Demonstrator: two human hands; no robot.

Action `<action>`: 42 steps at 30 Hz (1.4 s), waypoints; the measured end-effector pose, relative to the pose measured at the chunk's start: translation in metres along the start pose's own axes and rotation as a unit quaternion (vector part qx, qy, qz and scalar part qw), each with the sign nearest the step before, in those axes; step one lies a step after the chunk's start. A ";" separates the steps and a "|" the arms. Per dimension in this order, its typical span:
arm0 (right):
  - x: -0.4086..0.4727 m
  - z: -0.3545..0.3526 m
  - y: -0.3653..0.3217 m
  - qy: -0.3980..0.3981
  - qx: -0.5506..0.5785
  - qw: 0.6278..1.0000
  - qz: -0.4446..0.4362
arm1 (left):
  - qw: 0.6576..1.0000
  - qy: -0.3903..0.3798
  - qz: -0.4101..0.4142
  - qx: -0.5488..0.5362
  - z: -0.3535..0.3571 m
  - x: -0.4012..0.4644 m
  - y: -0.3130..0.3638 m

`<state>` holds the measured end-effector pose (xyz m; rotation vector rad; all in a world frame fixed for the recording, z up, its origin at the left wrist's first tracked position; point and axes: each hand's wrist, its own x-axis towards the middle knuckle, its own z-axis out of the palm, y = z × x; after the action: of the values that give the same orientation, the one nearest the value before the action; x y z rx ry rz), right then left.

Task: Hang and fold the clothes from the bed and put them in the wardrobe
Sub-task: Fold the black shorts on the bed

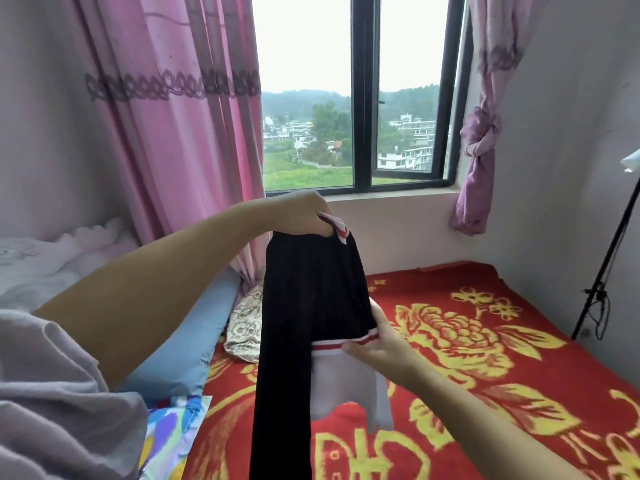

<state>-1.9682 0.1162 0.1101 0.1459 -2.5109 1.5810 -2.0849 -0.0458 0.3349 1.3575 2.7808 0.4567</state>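
A black garment (304, 306) with red-and-white striped trim and a white part hangs in the air above the bed (485, 341). My left hand (304, 213) grips its upper striped edge, raised near the window sill. Lower down, my right hand (377, 344) pinches the striped band where the black cloth meets the white. The long black part drops past the bottom of the view. The wardrobe is not in sight.
The bed has a red blanket with yellow flowers. A blue pillow (180, 348) and a patterned cushion (246, 323) lie at its left end, with white bedding (41, 265) beyond. Pink curtains (173, 133) flank the window. A black stand (602, 271) leans at the right wall.
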 end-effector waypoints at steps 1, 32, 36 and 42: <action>-0.001 0.007 0.006 0.017 -0.009 1.000 0.008 | 1.000 -0.001 -0.008 -0.010 -0.002 -0.001 -0.002; 0.041 -0.275 0.079 0.342 -0.412 0.840 0.086 | 0.960 0.245 -0.112 -0.082 0.120 0.149 -0.037; 0.032 -0.314 0.035 0.384 -0.463 0.799 -0.012 | 0.939 0.305 -0.085 -0.132 0.121 0.149 -0.027; -0.023 -0.240 0.051 0.140 -0.520 0.839 -0.082 | 0.963 0.225 -0.103 -0.106 0.187 0.083 -0.071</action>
<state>-1.9324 0.3543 0.1621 -0.0226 -2.6183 0.0184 -2.1656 0.0243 0.1467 1.0075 3.0483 1.1413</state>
